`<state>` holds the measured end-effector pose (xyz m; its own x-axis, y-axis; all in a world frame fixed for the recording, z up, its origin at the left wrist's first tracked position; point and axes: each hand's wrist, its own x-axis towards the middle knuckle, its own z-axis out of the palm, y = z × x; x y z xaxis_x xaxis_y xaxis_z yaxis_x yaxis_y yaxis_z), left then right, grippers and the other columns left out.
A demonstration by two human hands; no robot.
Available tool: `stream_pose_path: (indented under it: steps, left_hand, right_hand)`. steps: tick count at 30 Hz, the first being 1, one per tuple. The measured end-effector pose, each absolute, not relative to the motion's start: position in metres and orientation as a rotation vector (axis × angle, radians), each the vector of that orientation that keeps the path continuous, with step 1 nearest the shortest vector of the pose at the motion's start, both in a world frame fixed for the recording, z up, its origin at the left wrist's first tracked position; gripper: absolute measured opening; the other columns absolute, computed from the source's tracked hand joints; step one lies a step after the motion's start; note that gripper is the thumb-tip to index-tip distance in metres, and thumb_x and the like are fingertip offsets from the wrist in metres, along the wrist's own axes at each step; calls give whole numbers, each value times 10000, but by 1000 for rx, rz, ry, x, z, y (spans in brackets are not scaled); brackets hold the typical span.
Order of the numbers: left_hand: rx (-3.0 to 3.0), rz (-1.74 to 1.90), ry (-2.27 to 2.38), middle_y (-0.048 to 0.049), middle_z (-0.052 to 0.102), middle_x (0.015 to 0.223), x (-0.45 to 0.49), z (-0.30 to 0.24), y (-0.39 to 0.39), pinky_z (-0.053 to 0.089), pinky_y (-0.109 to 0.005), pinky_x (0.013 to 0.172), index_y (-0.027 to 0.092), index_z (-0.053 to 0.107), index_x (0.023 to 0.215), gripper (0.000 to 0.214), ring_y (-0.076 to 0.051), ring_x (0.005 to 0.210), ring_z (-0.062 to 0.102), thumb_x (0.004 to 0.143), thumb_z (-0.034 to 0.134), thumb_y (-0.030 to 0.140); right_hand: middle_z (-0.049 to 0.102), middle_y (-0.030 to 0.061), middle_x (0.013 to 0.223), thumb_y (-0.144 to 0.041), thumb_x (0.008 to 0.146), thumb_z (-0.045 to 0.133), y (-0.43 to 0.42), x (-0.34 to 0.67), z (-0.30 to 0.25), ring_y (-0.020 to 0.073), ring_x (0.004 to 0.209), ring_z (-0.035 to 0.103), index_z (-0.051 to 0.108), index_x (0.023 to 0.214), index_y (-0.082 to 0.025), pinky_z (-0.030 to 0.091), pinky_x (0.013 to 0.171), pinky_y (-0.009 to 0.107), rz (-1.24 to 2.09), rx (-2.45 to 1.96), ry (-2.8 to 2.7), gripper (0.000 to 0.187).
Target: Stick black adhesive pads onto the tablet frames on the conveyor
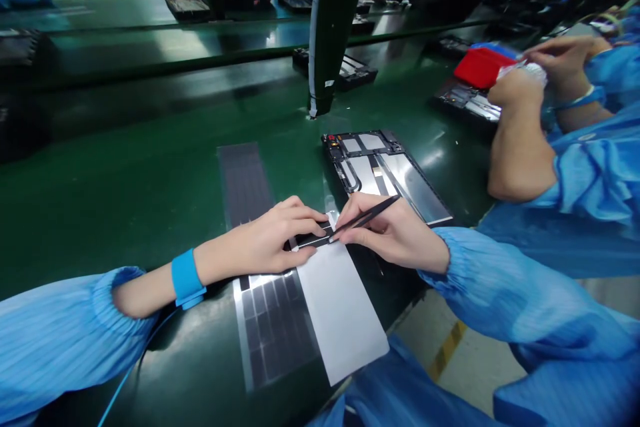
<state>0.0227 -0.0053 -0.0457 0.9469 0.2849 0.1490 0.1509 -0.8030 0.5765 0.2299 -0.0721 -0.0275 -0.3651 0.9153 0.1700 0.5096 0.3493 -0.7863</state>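
My right hand point(400, 233) is closed around black tweezers point(369, 213), whose tips touch a sheet with dark strips point(320, 238) by my left fingertips. With its fingers stretched out, my left hand point(275, 237) lies on that same sheet. A white backing sheet point(343, 310) extends below both hands. Beside it is a clear sheet with rows of dark rectangles point(280, 330), partly hidden under my left hand. Just beyond my right hand sits an opened tablet-like device point(407, 180) with silver panels and its inner parts exposed.
A dark film sheet point(245, 180) lies on the green table point(125, 193). A dark post point(330, 33) rises behind the device. At right, a co-worker's hands point(520, 90) are near a red container point(481, 68) and another opened device point(470, 101). Other people work across the table.
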Motion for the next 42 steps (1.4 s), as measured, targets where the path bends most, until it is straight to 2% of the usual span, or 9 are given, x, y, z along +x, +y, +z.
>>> stream_pose_path:
  steps: [3,8,14,18,23,30,34,39,42]
  left_hand:
    - [2544,287,339,-67,541,1196,24,-43,-9,437,-323,845,153,589,1055,237,-198,991,430,837,507,197]
    - [2624,259,375,-64,545,1190,22,-40,-16,400,-369,853,159,581,1021,203,-214,977,429,866,458,209]
    - [2627,467,483,-87,561,1125,37,-39,0,375,-399,852,168,483,869,65,-234,1052,447,826,488,216]
    - [2428,784,603,-75,563,1105,60,-45,14,418,-341,798,193,339,801,152,-182,927,517,759,451,100]
    - [2348,772,539,-57,571,1123,68,-53,17,420,-329,777,200,317,799,201,-180,918,532,723,438,58]
    - [2368,760,404,-61,575,1105,65,-53,16,412,-325,834,200,326,785,189,-178,1012,500,727,407,39]
    - [2396,738,362,-58,570,1066,65,-54,17,409,-317,838,199,331,778,180,-174,996,487,727,405,43]
    - [2473,671,327,-40,538,900,68,-53,20,423,-281,746,192,346,756,162,-164,869,485,713,403,47]
    - [2625,542,269,-33,514,812,68,-45,17,413,-294,760,182,380,747,136,-180,872,461,731,390,47]
  right_hand:
    - [601,35,704,-249,753,637,-71,225,-27,119,611,602,569,718,-130,469,499,215,819,-1258,-1993,141]
    - [548,-16,603,-293,746,639,-69,228,-14,120,512,613,492,681,-169,496,461,228,1079,-1278,-1740,203]
    - [495,-42,525,-261,774,587,-39,247,-22,123,461,587,380,641,-207,459,405,236,627,-1359,-1368,252]
    - [475,-50,490,-246,773,566,-34,246,-36,122,405,555,352,628,-218,410,328,230,630,-1361,-1339,260]
    - [479,-50,488,-225,763,562,-40,242,-38,127,404,565,349,615,-218,429,328,235,650,-1336,-1369,260]
    - [469,-45,515,-275,788,537,-38,243,-38,121,447,576,337,635,-217,452,377,230,630,-1394,-1429,259]
    - [476,-11,578,-297,796,522,-40,242,-39,114,489,536,366,619,-213,444,436,251,414,-1380,-1592,250]
    - [467,12,584,-292,762,562,-45,242,-43,140,576,486,400,569,-211,439,577,307,202,-1265,-1897,265]
    - [479,12,615,-286,787,556,-52,240,-28,141,592,500,420,605,-214,442,592,311,161,-1220,-1731,238]
